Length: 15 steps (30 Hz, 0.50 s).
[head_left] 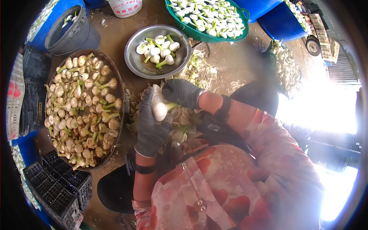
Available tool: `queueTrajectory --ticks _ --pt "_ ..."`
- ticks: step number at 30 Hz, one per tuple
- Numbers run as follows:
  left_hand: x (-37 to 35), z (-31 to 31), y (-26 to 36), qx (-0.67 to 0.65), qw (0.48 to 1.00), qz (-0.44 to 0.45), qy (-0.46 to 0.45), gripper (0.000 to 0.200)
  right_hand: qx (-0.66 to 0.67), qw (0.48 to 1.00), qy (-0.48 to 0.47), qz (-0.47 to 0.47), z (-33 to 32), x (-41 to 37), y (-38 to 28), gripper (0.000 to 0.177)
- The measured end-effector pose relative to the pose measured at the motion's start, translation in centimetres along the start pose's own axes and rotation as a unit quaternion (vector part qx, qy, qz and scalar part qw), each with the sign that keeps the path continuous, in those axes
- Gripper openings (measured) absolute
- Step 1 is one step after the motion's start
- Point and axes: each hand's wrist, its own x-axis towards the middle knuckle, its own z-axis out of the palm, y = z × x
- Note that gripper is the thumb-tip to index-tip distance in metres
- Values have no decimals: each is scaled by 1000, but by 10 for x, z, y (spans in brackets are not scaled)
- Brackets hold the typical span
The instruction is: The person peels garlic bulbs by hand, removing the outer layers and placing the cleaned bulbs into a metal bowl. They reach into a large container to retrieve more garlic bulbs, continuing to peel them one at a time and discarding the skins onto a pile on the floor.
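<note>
Closest in, at 5 o'clock, a floral shirt [214,184] fills the lower part of the view, with both forearms reaching out from it. Just ahead, near the centre, the gloved left hand [150,126] is curled around a peeled white bulb [159,111], cupping it from below and from the 9 o'clock side. The gloved right hand [183,93] comes in from 3 o'clock and is closed on the upper, stem end of the same bulb, so the two hands touch it together. A heap of pale peelings [199,74] lies on the ground under and just beyond the hands.

At 9 o'clock from the hands sits a wide dark pan [100,55], heaped with brownish, unpeeled bulbs that have short green stems. Black crates [57,188] stand at 7 o'clock.

Farther off, at 12 o'clock, a steel bowl [143,67] holds a small cluster of clean white bulbs [159,48]. Beyond it, at 1 o'clock, a green basin [199,36] is piled full of peeled ones. A grey bucket [76,36] stands at 11 o'clock, and a white bucket [124,7] is cut off by the top edge.
</note>
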Motion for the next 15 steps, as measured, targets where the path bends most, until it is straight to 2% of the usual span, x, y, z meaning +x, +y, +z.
queueTrajectory --ticks 1,2,3,4,5,6,7,8,9,10,11,13,14,15 --pt "-1 0 -3 20 999 26 13 60 -17 990 -30 -135 7 14 22 20" --pt "-5 2 -12 -71 997 -25 28 56 -35 961 -60 -269 25 33 59 19" --pt "-9 4 -21 -164 983 -72 53 54 28 955 -129 -264 24 27 59 17" --pt "-21 13 -42 -358 911 -192 76 51 89 944 -197 -250 23 20 59 15" --pt "-20 10 -44 -494 825 -265 74 47 9 949 -184 -256 37 19 61 16" --pt "-19 8 -45 -608 711 -339 95 47 -72 947 -172 -262 52 18 63 18" --pt "-20 8 -55 -365 894 -252 69 45 -272 852 -101 -437 64 17 66 21" --pt "-23 8 -73 -81 985 -145 37 44 -260 907 -145 -298 61 8 48 25" --pt "-23 14 -71 -190 957 -209 67 42 -244 940 -184 -152 45 -8 16 30" --pt "-23 20 -70 -307 907 -265 116 41 -222 951 -217 0 34 -19 -3 35" --pt "-17 23 -60 -406 841 -310 177 39 -134 976 -174 -5 29 -24 -4 41" --pt "-6 7 -39 -405 819 -365 176 40 43 995 -91 -18 18 -28 -2 58" --pt "-5 11 -34 -391 828 -361 176 41 210 973 -87 -23 20 -21 5 66" --pt "-5 18 -31 -378 853 -325 156 45 299 943 -137 -49 17 -8 11 63"
